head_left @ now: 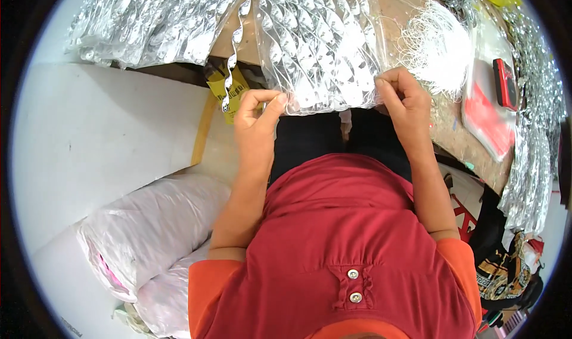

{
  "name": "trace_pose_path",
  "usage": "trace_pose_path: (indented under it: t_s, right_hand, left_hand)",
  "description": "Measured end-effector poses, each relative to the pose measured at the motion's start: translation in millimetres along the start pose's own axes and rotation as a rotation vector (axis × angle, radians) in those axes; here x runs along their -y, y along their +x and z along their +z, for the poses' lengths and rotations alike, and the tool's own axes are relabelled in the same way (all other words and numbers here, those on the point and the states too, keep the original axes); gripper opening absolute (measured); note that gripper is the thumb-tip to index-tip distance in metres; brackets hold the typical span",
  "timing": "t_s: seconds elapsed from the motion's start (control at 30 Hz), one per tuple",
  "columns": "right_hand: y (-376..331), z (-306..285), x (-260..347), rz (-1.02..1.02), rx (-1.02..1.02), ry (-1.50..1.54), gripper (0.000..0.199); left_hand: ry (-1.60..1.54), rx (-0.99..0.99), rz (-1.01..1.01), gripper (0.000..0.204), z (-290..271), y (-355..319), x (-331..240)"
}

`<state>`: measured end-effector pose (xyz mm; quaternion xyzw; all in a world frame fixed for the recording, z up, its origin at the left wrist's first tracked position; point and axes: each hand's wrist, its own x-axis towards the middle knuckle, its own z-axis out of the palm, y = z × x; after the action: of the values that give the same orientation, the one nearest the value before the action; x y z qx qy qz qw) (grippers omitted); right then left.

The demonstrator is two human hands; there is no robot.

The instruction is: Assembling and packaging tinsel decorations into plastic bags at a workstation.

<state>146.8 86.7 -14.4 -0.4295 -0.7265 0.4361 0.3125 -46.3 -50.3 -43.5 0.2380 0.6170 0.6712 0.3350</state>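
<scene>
As both forearms (243, 199) extend forward, the left hand (257, 117) and right hand (409, 106) pinch a clear bag (325, 53) by its near corners.

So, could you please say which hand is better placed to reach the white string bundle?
Probably the right hand: it pinches the clear bag at its right corner, near the white string bundle; the left hand is at the left corner, farther away.

Your brown table (444, 124): silver spirals (316, 47) before you and left; to your right, white string (438, 47), plastic bags (488, 121), tinsel (532, 142).
</scene>
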Motion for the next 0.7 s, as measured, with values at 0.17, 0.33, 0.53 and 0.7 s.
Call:
trace_pose_path:
  t_s: [0.17, 0.33, 0.53, 0.7]
  right_hand:
    - [9.1, -2.0, -6.2, -0.068, -0.003, -0.140, 0.016]
    - [22.1, -8.4, 2.0, 0.076, 0.090, -0.066, 0.044]
    - [29.4, -10.6, -2.0, 0.089, 0.201, 0.069, 0.039]
    - [22.3, 1.7, -5.6, 0.052, 0.084, 0.020, 0.028]
  left_hand:
    - [-0.329, -0.085, -0.305, 0.020, 1.6, 9.4, 2.5]
    - [-0.610, 0.195, -0.536, 0.018, -13.3, 22.6, 18.3]
    - [-0.735, 0.107, -0.680, 0.012, -10.7, 33.6, 34.7]
    - [-0.816, 0.066, -0.773, 0.017, -3.9, 41.3, 34.7]
